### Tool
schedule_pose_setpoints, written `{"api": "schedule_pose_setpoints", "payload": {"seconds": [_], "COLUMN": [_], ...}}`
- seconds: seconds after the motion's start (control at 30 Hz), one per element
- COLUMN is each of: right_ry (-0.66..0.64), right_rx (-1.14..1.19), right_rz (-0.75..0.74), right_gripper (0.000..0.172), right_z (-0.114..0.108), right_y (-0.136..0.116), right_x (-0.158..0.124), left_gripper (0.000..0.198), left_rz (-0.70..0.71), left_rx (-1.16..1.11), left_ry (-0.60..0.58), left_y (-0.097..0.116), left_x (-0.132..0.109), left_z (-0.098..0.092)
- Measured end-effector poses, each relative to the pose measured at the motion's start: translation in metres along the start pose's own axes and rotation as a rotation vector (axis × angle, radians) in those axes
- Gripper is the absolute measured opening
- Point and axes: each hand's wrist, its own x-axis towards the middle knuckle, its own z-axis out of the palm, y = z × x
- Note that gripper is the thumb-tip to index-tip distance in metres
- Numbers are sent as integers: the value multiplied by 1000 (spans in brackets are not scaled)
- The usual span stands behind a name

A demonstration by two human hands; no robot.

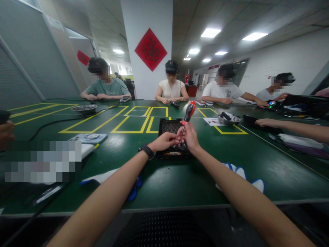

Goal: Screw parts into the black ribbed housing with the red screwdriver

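A screwdriver (190, 111) with a red and black handle tilts upward from my right hand (191, 138), whose fingers are wrapped round its shaft. The handle end points up and away, the shaft down toward my left fingers. My left hand (166, 141) is closed in a pinch by the shaft's lower end; anything between its fingertips is too small to name. Both hands are over an open black plastic box (161, 129) with small dark contents, partly hidden by my fingers. A dark watch (147, 151) is on my left wrist.
White-and-blue gloves (257, 185) lie beside my forearms. Metal bowls (84, 109) of parts stand farther off on the green table (177, 185), which has yellow tape outlines. A dark cable (42, 126) runs across the left. Several people sit around; a co-worker's arm (295, 127) reaches in from the right.
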Motion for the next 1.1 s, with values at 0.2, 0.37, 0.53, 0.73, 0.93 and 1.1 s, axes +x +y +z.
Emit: {"api": "schedule_pose_setpoints", "payload": {"seconds": [0.2,0.37,0.53,0.73,0.93,1.1], "right_ry": [-14,-57,-65,-57,-47,-45], "right_rx": [10,86,102,102,117,107], "right_rz": [-33,-60,-68,-101,-74,-67], "right_gripper": [40,40,38,34,37,37], "right_z": [2,2,1,2,1,0], "right_y": [0,2,3,4,4,4], "right_x": [-1,1,1,1,2,2], "left_gripper": [35,33,31,37,36,34], "left_rz": [-35,-26,-15,-58,-66,-3], "left_rx": [-49,-60,-125,-22,-28,-87], "left_ry": [70,15,-32,82,65,-25], "left_y": [-5,-4,-5,-12,-11,-5], "left_x": [1,1,0,2,1,1], "left_z": [5,2,1,3,1,0]}}
